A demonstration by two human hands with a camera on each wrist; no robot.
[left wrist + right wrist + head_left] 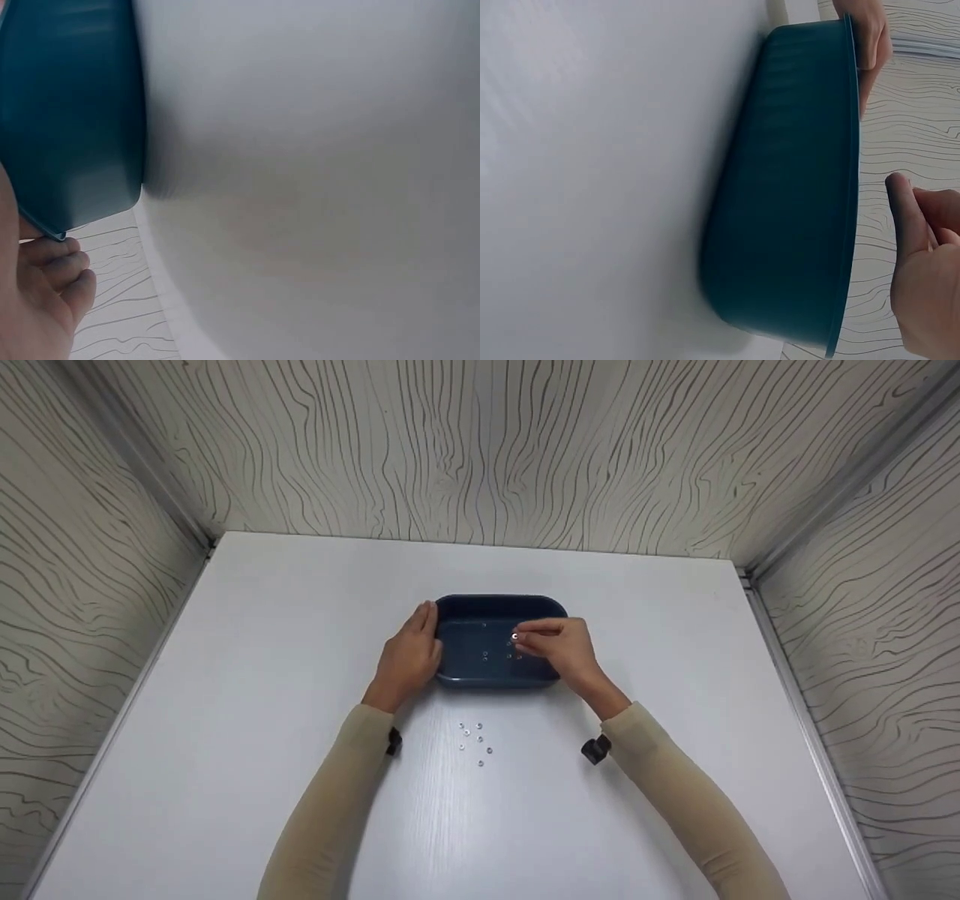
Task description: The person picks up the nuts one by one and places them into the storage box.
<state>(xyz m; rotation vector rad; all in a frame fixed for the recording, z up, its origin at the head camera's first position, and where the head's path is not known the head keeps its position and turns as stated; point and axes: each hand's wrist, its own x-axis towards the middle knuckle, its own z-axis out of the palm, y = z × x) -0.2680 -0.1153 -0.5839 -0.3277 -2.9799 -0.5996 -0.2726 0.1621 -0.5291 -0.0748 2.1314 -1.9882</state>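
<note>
My right hand (pixel 566 649) pinches a small, shiny ring-shaped piece (pixel 515 637) between thumb and fingertips, above a dark blue plastic tub (pixel 499 684). In the right wrist view that hand (pixel 930 262) hangs above the rim; the piece is hidden there. Several similar tiny rings (pixel 485 655) lie on the tub's floor. My left hand (pixel 409 660) holds the tub's left side at the rim. The left wrist view shows its fingers (pixel 64 274) curled at the rim's corner.
On the white table (pixel 637 810), several more small rings (pixel 480 739) lie scattered in front of the tub. Wood-grain patterned panels (pixel 450 450) stand behind the table and on both sides. Dark wrist-worn devices (pixel 596 749) sit below the sleeves.
</note>
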